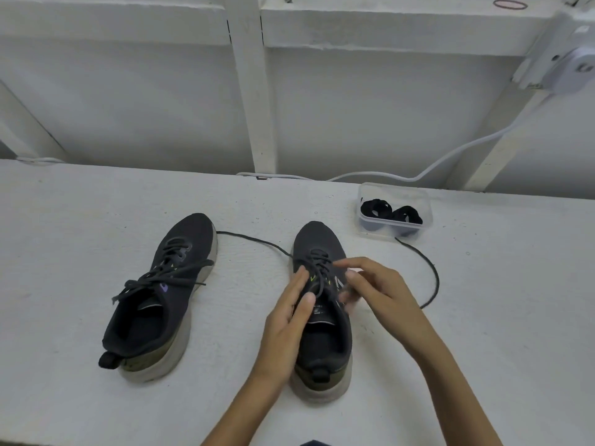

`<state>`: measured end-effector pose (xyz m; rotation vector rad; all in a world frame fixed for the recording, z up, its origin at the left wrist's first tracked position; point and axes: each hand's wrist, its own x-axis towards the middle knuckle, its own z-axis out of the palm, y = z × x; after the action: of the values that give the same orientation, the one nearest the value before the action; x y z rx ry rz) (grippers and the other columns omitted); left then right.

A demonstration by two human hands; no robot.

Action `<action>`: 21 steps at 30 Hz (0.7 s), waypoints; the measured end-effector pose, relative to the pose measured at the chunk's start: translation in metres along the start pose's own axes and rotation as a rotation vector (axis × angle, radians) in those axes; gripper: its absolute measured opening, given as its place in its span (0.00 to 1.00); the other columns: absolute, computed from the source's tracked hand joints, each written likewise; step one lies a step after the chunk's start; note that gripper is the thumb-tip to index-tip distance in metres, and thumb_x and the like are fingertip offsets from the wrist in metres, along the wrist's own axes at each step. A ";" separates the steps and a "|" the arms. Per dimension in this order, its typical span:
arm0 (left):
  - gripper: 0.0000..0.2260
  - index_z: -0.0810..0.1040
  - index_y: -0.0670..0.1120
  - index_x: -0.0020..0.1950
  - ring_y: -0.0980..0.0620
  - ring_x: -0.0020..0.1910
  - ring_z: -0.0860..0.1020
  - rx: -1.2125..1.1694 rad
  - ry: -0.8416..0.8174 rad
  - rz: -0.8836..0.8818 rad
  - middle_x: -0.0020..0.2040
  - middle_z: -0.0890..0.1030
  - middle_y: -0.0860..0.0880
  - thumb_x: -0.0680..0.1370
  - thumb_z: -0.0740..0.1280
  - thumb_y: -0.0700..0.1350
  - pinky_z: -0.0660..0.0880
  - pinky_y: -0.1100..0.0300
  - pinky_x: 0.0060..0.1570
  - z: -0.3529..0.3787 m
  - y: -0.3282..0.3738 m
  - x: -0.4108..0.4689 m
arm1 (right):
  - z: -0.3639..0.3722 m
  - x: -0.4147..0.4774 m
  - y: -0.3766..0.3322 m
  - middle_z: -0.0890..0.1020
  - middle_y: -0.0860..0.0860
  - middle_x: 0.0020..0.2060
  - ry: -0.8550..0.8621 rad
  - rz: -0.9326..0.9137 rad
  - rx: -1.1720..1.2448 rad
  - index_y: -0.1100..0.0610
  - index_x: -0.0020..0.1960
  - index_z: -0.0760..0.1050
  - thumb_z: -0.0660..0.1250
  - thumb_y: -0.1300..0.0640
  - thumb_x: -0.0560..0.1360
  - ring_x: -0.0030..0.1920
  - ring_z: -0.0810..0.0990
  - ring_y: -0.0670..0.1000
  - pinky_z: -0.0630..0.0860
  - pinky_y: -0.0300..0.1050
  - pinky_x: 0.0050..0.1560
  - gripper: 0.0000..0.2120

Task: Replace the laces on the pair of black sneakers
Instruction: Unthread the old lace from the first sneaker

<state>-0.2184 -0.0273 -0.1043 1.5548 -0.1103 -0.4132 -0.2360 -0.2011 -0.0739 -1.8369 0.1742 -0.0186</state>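
Observation:
Two black sneakers stand on the white table, toes pointing away. The left sneaker (154,294) is laced, with loose ends lying across it. My left hand (286,320) holds the right sneaker (320,243) at its left eyelet side, fingers along the outside and thumb on the tongue. My right hand (373,284) is over the lacing with curled, blurred fingers pinching the old lace (433,272). That lace trails in a loop to the right, and its other end runs left toward the left sneaker's toe. Two coiled black laces (375,209) lie in a clear plastic container (394,189).
The container stands at the back right of the table, just beyond the right sneaker. A white cable (450,156) runs along the table's back edge up to a white device (576,69) on the wall frame. White beams rise behind the table.

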 end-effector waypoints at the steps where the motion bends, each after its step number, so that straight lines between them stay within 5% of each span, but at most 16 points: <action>1: 0.23 0.69 0.53 0.73 0.66 0.71 0.65 0.015 -0.004 0.011 0.72 0.70 0.60 0.78 0.62 0.55 0.61 0.61 0.74 0.001 -0.002 0.000 | 0.000 0.000 0.001 0.82 0.54 0.30 0.011 0.038 0.032 0.54 0.55 0.81 0.64 0.60 0.81 0.27 0.78 0.49 0.76 0.38 0.36 0.08; 4: 0.21 0.68 0.56 0.71 0.68 0.72 0.63 0.046 0.000 0.026 0.73 0.68 0.61 0.78 0.60 0.55 0.59 0.68 0.72 0.003 -0.005 -0.001 | -0.003 -0.002 0.005 0.79 0.57 0.26 -0.042 0.163 0.062 0.56 0.47 0.84 0.70 0.58 0.76 0.23 0.72 0.51 0.70 0.40 0.24 0.04; 14: 0.23 0.64 0.50 0.75 0.71 0.72 0.60 0.157 -0.056 0.091 0.74 0.65 0.62 0.80 0.58 0.52 0.57 0.76 0.67 -0.001 -0.010 0.002 | 0.010 -0.004 0.004 0.85 0.47 0.37 0.016 0.065 -0.088 0.54 0.40 0.84 0.74 0.61 0.72 0.39 0.81 0.44 0.75 0.33 0.41 0.04; 18: 0.23 0.64 0.50 0.75 0.71 0.71 0.61 0.160 -0.071 0.099 0.73 0.65 0.61 0.80 0.58 0.51 0.58 0.75 0.68 -0.002 -0.010 0.004 | 0.011 0.006 0.008 0.82 0.48 0.34 0.056 0.057 -0.152 0.53 0.38 0.79 0.70 0.61 0.73 0.36 0.81 0.51 0.79 0.53 0.44 0.06; 21: 0.19 0.63 0.54 0.73 0.70 0.71 0.61 0.154 -0.085 0.101 0.73 0.65 0.60 0.81 0.58 0.49 0.58 0.74 0.69 -0.002 -0.011 0.005 | 0.021 0.015 0.012 0.80 0.46 0.33 0.130 0.044 -0.212 0.49 0.39 0.74 0.67 0.57 0.74 0.29 0.78 0.48 0.78 0.53 0.39 0.07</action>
<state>-0.2155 -0.0268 -0.1163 1.6751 -0.2909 -0.3986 -0.2200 -0.1856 -0.0923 -2.0439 0.3181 -0.0925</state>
